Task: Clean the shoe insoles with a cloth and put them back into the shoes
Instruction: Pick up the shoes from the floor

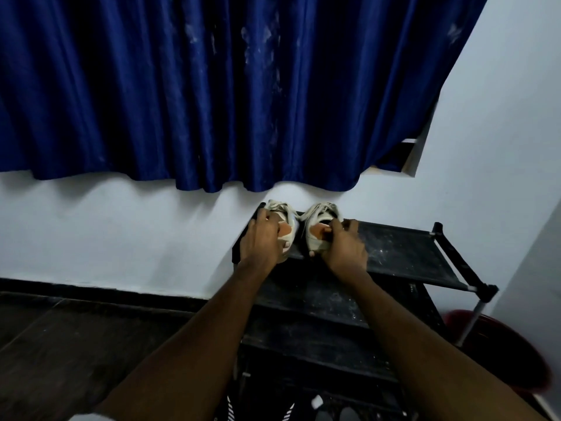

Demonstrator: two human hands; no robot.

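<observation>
Presently on record: one pair of white lace-up fabric sneakers, side by side at the far left corner of the top shelf of a black fabric-and-tube shoe rack, toes toward the wall. The left sneaker is gripped by the left hand, whose fingers curl over its outer side. The right sneaker is held by the right hand, whose fingers pinch its heel collar. Contents: each sneaker holds one orange foam insole, the left insole and the right insole, both seated and only partly visible through the openings. No cloth is in view. Hazards, as judged: the pair sits close to the shelf's left edge, so a hard tug could send a sneaker over it. The loose white laces could snag the fingers. An insole dragged out through a narrow opening might crease or tear. The shelf fabric looks dusty and would soil a wiped insole laid on it. Other holdings: dark shoes with white stripes on the lowest tier, and a red round tub beside the rack's right side, contents indiscernible.
</observation>
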